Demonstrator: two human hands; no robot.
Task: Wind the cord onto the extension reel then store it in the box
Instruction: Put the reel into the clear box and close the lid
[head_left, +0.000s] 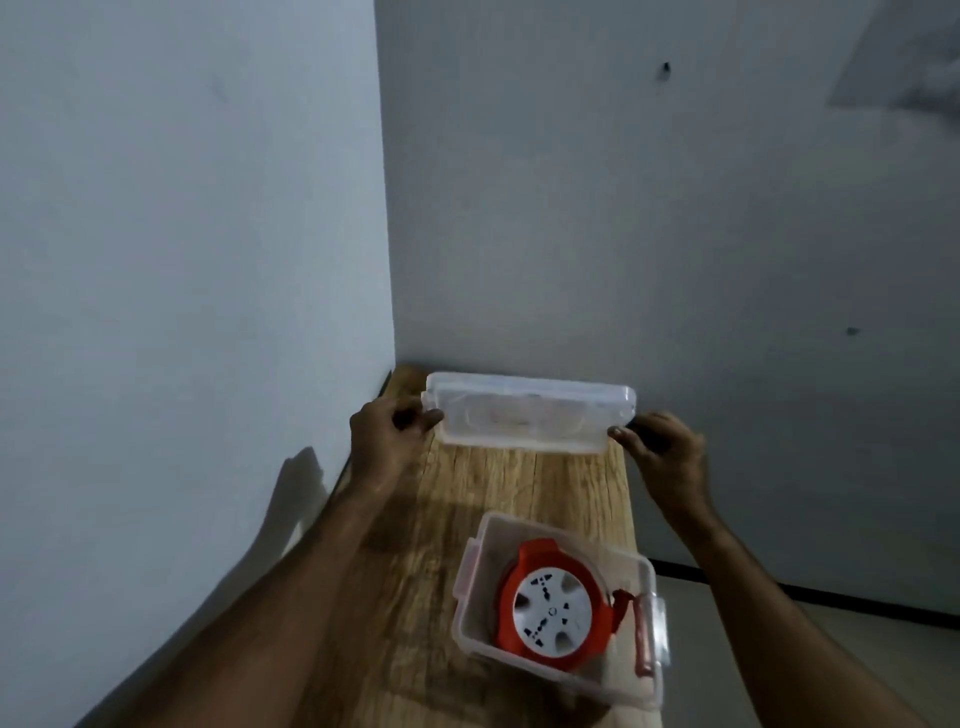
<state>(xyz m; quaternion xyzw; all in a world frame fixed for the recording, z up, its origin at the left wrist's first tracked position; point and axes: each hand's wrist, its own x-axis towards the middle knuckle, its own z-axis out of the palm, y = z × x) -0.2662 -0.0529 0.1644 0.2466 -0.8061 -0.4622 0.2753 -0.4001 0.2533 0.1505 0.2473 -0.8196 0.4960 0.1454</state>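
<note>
Gripping the lid (527, 415) at both ends, mid-frame, w/ left hand (382, 431) & right hand (662, 447). Reel (553, 605) sits tilted in the box (550, 670), so you may not get it to seat.

- Left hand (384, 431) — arm stretched forward, fingers curled, pinching the lid (530, 415) at its left end
- Right hand (662, 447) — arm extended likewise, fingertips gripping the right end

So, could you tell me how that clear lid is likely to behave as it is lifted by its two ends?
The clear lid looks thin and hollow, so probably light and slightly flexible. Left hand and right hand grip only its short ends; smooth plastic may slip or sag a little.
</note>
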